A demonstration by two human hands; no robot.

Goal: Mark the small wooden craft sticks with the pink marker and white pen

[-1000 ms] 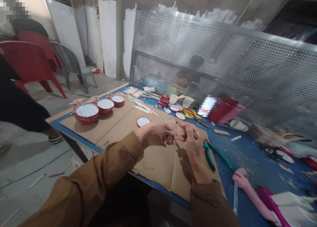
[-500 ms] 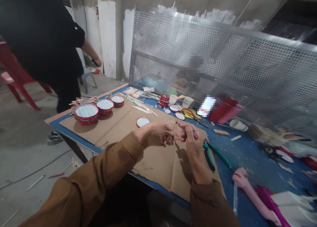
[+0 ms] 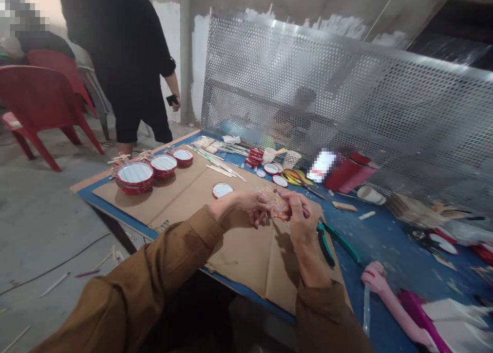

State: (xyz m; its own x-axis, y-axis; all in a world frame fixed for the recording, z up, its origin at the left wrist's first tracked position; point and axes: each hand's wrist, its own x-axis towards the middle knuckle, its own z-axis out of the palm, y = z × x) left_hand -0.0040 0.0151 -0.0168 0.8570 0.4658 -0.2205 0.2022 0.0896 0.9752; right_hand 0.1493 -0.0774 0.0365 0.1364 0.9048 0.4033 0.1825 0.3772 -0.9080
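Between my two hands, above the cardboard sheet [image 3: 246, 255], is a small clear bag [image 3: 278, 205] with bits of many colours showing in it. My left hand [image 3: 252, 205] pinches its left side, fingers bent. My right hand [image 3: 302, 217] is closed at its right side, fingers curled; a dark, purplish thing shows at these fingers, too small to name. A round red-rimmed white lid [image 3: 222, 190] lies on the cardboard left of my hands. Green-handled pliers [image 3: 326, 245] rest just right of my right wrist.
Red round containers with white tops [image 3: 134, 177] stand at the cardboard's left. Yellow-handled scissors [image 3: 296, 177], a phone [image 3: 321, 165] and a red bottle [image 3: 348, 170] lie toward the perforated metal panel [image 3: 269, 75]. A pink tool [image 3: 396, 301] is at right. A person [image 3: 123, 55] stands beyond the table.
The person in black has moved to the right, bringing red chairs and a seated person into view behind. My hands and the bag have hardly moved.
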